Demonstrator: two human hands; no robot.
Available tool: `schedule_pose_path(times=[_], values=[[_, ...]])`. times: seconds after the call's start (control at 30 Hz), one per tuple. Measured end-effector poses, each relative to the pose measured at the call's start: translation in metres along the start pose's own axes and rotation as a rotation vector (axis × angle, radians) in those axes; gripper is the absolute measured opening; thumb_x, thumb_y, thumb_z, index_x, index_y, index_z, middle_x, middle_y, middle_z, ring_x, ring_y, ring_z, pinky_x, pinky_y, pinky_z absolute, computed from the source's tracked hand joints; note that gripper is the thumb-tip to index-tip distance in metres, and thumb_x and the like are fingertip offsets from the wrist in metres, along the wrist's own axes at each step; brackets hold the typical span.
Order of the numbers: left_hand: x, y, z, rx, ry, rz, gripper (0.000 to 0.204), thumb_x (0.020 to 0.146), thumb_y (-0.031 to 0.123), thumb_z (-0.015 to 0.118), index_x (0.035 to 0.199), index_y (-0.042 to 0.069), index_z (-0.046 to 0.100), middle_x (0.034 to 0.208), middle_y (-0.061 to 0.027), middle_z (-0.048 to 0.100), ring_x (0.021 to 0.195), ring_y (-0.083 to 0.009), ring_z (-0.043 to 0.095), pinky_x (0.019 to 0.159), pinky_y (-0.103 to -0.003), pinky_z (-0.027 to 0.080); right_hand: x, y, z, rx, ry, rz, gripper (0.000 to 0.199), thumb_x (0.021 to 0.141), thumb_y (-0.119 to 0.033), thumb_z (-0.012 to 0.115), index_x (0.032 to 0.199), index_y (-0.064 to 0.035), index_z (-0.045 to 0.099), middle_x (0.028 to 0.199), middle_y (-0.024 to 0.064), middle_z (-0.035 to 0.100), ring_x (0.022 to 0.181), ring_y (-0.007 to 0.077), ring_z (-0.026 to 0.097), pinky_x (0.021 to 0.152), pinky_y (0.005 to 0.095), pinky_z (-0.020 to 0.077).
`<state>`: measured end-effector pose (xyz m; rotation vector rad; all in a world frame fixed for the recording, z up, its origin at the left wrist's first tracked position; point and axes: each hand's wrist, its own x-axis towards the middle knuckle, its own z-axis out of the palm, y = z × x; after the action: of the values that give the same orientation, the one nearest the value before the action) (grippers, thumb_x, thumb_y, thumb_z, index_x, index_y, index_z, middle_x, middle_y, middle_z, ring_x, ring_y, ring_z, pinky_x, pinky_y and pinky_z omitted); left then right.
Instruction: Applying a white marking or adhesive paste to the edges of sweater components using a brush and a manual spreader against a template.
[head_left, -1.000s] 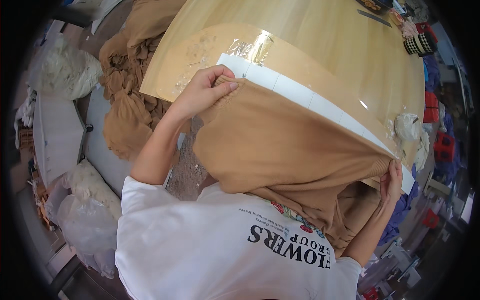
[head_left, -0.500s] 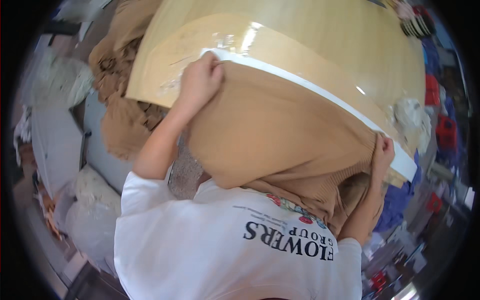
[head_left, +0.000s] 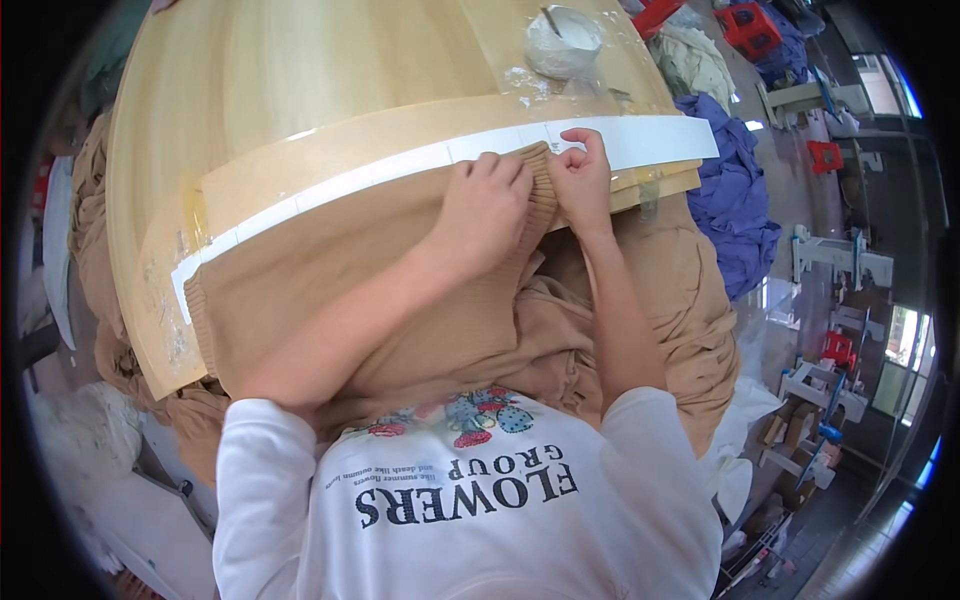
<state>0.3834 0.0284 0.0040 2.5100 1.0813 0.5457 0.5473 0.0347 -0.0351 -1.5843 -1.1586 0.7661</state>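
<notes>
Both hands pressed on tan knit garment at its ribbed edge, draped over wooden table beside white strip. Left hand curled flat; right hand apparently pinching the rib. Risk: loose knit sliding, skewing the edge off the strip.

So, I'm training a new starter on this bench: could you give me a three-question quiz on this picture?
1. True or false: both hands rest on the ribbed edge of the tan knitted garment.
2. What does that edge lie against? A) long white paper strip B) blue cloth heap C) red stool
3. What sits at the far end of the pale wooden table?

Key: 1 true; 2 A; 3 a crumpled white bag.
</notes>
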Motion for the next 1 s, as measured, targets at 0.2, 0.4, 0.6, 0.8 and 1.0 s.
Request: schedule_pose_path(times=[0.2, 0.4, 0.6, 0.8, 1.0], values=[[0.003, 0.012, 0.038, 0.170, 0.117, 0.054, 0.052, 0.077, 0.023, 0.059, 0.121, -0.001, 0.046, 0.132, -0.0126, 0.042, 0.116, -0.0272, 0.039, 0.096, -0.043, 0.030, -0.004, -0.003, 0.002, 0.039, 0.139, -0.011, 0.022, 0.074, 0.002, 0.056, 0.095, -0.0015, 0.047, 0.053, 0.0042, 0.052, 0.049, 0.0105, 0.048, 0.048, 0.0269, 0.0403], [0.008, 0.015, 0.039, 0.195, 0.024, 0.031, 0.058, 0.078, 0.026, 0.055, 0.126, -0.003, 0.040, 0.135, -0.0151, 0.037, 0.119, -0.0294, 0.036, 0.099, -0.044, 0.025, -0.001, -0.004, 0.004, -0.063, 0.153, 0.042, 0.017, 0.074, -0.005, 0.056, 0.090, -0.0044, 0.049, 0.053, 0.0080, 0.052, 0.047, 0.0204, 0.051, 0.050, 0.0356, 0.0419], [0.012, 0.017, 0.034, 0.225, 0.012, 0.036, 0.058, 0.078, 0.030, 0.053, 0.125, -0.003, 0.042, 0.134, -0.0152, 0.038, 0.119, -0.0281, 0.036, 0.099, -0.047, 0.025, -0.002, -0.009, 0.003, -0.084, 0.157, 0.065, 0.015, 0.074, -0.004, 0.056, 0.087, -0.0030, 0.048, 0.056, 0.0096, 0.054, 0.050, 0.0241, 0.053, 0.052, 0.0376, 0.0434], [0.017, 0.015, 0.028, 0.229, 0.010, 0.094, 0.058, 0.076, 0.028, 0.054, 0.123, -0.005, 0.043, 0.133, -0.0164, 0.040, 0.117, -0.0279, 0.038, 0.099, -0.045, 0.026, -0.001, -0.011, 0.004, -0.105, 0.184, 0.071, 0.012, 0.074, -0.003, 0.056, 0.083, -0.0020, 0.048, 0.059, 0.0120, 0.056, 0.054, 0.0275, 0.056, 0.054, 0.0382, 0.0442], [0.023, 0.016, 0.025, 0.227, -0.059, 0.099, 0.060, 0.073, 0.026, 0.056, 0.123, -0.004, 0.043, 0.131, -0.0169, 0.042, 0.116, -0.0274, 0.039, 0.094, -0.044, 0.029, 0.025, -0.016, -0.015, -0.672, -0.071, -0.028, 0.014, 0.075, -0.017, 0.058, 0.075, -0.0026, 0.057, 0.067, 0.0126, 0.060, 0.062, 0.0282, 0.058, 0.060, 0.0351, 0.0465]])
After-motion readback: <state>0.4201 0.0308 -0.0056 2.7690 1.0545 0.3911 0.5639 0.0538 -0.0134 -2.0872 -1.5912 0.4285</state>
